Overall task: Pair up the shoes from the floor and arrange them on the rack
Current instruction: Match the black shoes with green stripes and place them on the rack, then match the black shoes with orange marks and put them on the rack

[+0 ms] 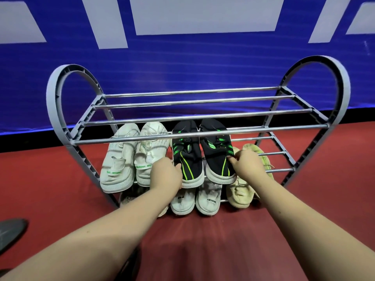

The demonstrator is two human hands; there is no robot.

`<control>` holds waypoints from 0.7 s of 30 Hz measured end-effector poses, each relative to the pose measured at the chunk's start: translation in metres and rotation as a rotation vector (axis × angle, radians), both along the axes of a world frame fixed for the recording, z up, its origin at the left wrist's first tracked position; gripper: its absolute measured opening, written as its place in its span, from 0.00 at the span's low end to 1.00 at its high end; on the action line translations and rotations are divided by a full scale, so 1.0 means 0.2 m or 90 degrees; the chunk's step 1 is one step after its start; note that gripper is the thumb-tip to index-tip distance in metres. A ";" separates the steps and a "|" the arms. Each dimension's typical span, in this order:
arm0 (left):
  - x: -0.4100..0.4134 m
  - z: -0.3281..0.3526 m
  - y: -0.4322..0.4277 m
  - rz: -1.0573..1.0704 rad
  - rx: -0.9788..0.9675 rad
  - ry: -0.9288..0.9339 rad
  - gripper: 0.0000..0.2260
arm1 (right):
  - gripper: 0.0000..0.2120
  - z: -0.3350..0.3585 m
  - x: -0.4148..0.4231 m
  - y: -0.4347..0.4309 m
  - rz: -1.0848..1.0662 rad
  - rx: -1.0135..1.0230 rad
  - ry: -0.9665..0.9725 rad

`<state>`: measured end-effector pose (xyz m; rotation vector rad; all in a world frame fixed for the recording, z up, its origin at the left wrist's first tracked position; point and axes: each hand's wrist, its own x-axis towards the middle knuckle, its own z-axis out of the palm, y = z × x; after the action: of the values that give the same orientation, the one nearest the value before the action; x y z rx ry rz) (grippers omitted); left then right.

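Observation:
A grey shoe rack (60, 94) with chrome bars stands before me. On its middle shelf sit a pair of white sneakers (121, 159) at the left and a pair of black shoes with green stripes side by side. My left hand (166, 173) grips the heel of the left black shoe (187, 157). My right hand (246, 164) pinches the heel edge of the right black shoe (216, 153). On the lowest shelf rest a pair of white shoes (194, 201) and a pair of cream shoes (240, 191), partly hidden by my right hand.
The top shelf bars (192, 116) carry nothing. A dark grey shoe (12, 232) lies on the red floor at the far left. Another pale shoe (127, 199) shows under my left forearm. A blue banner wall (182, 63) runs behind the rack.

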<state>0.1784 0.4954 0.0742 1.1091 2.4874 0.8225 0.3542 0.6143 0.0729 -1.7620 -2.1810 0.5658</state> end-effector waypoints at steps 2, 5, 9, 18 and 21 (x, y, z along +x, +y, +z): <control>-0.02 0.02 -0.06 -0.031 0.057 0.006 0.10 | 0.13 0.01 0.03 -0.05 0.008 0.081 -0.005; -0.05 0.09 -0.16 -0.061 0.113 -0.021 0.04 | 0.09 0.05 0.06 -0.17 0.034 0.194 0.053; -0.11 0.17 -0.32 -0.077 0.137 -0.051 0.09 | 0.06 0.12 0.02 -0.34 0.123 0.235 0.113; -0.58 0.22 -0.92 -0.076 0.066 0.085 0.10 | 0.06 0.17 -0.45 -0.75 0.374 0.182 0.074; -0.80 0.21 -1.12 -0.048 0.035 0.110 0.10 | 0.05 0.16 -0.63 -0.88 0.439 0.163 0.057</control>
<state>0.0193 0.2721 0.1171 1.3372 2.5554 0.8095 0.2288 0.4391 0.1041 -0.8174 -2.6305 0.4595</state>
